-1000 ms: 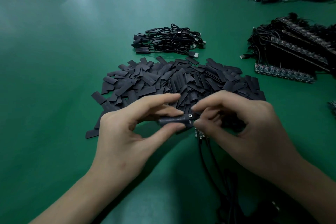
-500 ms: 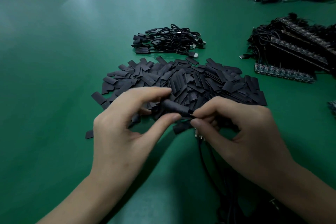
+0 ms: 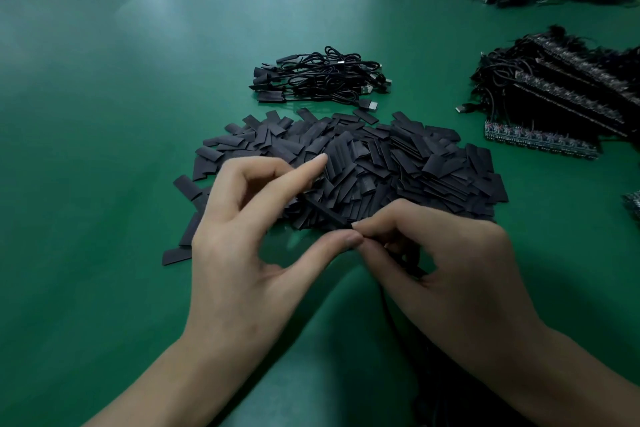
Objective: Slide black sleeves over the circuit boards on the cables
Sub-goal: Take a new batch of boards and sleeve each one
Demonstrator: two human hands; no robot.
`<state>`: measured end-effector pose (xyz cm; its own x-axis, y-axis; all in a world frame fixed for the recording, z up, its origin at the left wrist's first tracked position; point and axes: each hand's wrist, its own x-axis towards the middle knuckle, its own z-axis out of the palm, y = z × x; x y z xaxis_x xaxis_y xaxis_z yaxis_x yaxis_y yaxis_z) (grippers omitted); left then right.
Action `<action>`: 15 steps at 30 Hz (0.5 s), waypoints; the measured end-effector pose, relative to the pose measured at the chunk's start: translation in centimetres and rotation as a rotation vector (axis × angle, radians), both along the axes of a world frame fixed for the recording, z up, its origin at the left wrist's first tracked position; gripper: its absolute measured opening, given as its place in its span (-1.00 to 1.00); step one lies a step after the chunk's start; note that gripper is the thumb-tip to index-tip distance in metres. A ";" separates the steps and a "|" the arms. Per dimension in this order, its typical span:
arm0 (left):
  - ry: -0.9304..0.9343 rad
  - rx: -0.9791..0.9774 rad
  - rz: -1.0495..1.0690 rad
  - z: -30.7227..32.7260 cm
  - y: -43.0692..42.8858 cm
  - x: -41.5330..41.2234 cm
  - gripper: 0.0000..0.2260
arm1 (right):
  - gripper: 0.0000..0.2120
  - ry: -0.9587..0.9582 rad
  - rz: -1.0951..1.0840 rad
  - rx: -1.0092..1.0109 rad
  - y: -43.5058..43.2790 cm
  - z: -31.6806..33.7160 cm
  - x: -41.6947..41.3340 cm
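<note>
The black sleeve (image 3: 325,213) is held just above the worktop (image 3: 104,149), in front of its near edge and over the near fringe of the heap of loose sleeves (image 3: 398,163). The left hand (image 3: 242,253) has its grip closed on the sleeve, with the thumb under the near end and a finger at the far end. The forefinger is stretched out clear, probably so the tube is not squashed flat. The right hand (image 3: 457,274) pinches the cable (image 3: 410,262) right at the sleeve's mouth, which is a good place to feed it straight in. The board itself is hidden, so I cannot tell how far it has gone in.

The heap lies mid-worktop, directly ahead, so a fresh sleeve is close to hand. The bundle of sleeved cables (image 3: 322,83) lies beyond it, toward the far edge and out of the way. The stack of bare circuit boards (image 3: 540,142) sits by the right edge, on the feeding hand's side.
</note>
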<state>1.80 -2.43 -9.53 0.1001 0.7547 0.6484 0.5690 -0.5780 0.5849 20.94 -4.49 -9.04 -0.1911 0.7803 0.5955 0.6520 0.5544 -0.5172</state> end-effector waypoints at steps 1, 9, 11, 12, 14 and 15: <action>-0.014 -0.008 0.000 -0.1 0.0 0.0 -0.46 | -0.96 -0.006 -0.001 -0.005 -0.1 0.0 -0.1; -0.141 -0.069 -0.023 -0.3 0.0 0.3 -0.43 | -0.90 -0.034 -0.042 0.017 -0.1 -0.1 -0.3; -0.159 -0.081 -0.041 -0.3 0.1 0.4 -0.44 | -0.90 -0.018 -0.033 -0.008 -0.1 -0.1 -0.3; -0.160 -0.085 -0.042 -0.3 0.1 0.3 -0.44 | -0.90 -0.004 -0.030 -0.021 -0.1 -0.1 -0.3; -0.158 -0.085 -0.041 -0.3 0.2 0.2 -0.44 | -0.93 0.038 -0.010 -0.053 0.0 0.0 -0.3; -0.152 -0.079 -0.040 -0.3 0.2 0.1 -0.44 | -0.95 0.062 0.006 -0.073 0.1 -0.1 -0.2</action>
